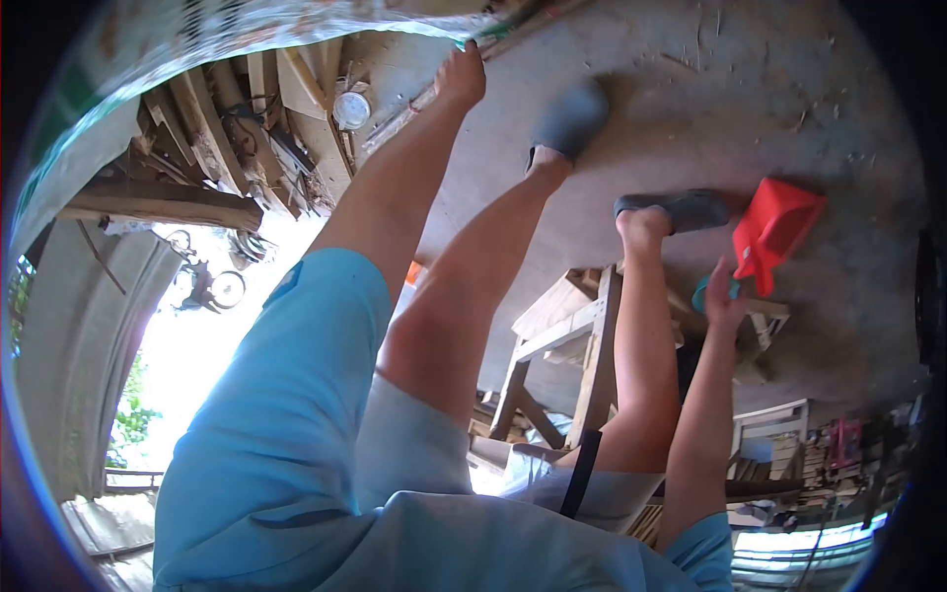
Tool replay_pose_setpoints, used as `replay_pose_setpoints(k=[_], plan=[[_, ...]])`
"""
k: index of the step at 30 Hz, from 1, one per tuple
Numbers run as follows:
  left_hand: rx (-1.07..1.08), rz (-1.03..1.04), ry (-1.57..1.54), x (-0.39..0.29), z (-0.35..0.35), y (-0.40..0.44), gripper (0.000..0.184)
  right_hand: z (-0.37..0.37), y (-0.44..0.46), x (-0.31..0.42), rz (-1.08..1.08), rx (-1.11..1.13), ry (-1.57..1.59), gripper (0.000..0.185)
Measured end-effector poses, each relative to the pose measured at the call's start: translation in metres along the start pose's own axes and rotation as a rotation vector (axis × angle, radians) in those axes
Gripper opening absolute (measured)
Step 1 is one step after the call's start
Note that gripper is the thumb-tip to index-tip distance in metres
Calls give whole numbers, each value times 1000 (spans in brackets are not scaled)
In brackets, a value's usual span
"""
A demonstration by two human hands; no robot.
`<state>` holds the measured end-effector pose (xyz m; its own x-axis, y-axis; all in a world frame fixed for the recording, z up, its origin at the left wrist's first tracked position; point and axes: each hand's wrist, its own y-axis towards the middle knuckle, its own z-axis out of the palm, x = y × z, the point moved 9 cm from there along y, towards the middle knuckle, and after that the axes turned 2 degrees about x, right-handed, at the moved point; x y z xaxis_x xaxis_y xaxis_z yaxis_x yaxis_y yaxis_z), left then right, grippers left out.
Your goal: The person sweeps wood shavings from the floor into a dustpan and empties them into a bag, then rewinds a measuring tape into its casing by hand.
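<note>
My left hand (464, 75) reaches up to the top of the view, its fingers closed on the green edge of a big whitish plastic sheet or sack (276, 28). On the right, my right hand (726, 296) is low beside my leg and curled round a small teal thing (702, 294), whose kind is mostly hidden by the fingers. Just past those fingertips is a red dustpan (776, 227), its handle pointing toward the hand. Whether the hand touches that handle I cannot tell.
Wood offcuts (212, 123) are heaped at upper left, near a round white lid (351, 111). A wooden trestle stool (562, 331) stands behind my legs. Dark clogs (572, 116) are on my feet on the concrete floor (651, 118). Outside stands a motorbike (207, 286).
</note>
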<state>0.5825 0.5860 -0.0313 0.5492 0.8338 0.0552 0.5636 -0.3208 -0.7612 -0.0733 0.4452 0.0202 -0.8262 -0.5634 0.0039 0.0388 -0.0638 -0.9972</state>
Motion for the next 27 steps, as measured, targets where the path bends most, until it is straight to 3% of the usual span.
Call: replay_pose_setpoints(k=[2,4,8,10,12,15,17,19,21,24,26,27], plan=[[-45,-61,-58,20,2,0,39,11,-31,-24,-51,-129,-299,51],[82,-145,-8,40,11,-1,49,53,-65,-69,-195,-294,-760,46],[266,-134,141,56,33,3,65,102,-53,-137,-158,-104,-1334,42],[64,-70,123,64,52,15,61,126,-33,-173,-154,-5,-1500,43],[-4,-14,-39,63,34,1,59,139,-16,-199,-165,43,-1509,44],[-446,-121,-310,108,-14,-30,58,157,-3,-227,-167,123,-1551,43],[-560,-472,-233,180,-32,-31,63,162,11,-237,-193,155,-1614,43],[-664,-741,-242,270,-40,-27,81,169,11,-255,-172,171,-1666,42],[-575,-710,-337,320,-65,-12,84,166,13,-262,-166,180,-1715,42],[-672,-372,-48,356,-88,47,65,143,19,-264,-131,147,-1729,43],[-710,-137,119,341,-82,64,59,129,13,-265,-132,145,-1686,36],[-571,-257,3,340,-85,44,56,122,6,-263,-139,149,-1662,33]])
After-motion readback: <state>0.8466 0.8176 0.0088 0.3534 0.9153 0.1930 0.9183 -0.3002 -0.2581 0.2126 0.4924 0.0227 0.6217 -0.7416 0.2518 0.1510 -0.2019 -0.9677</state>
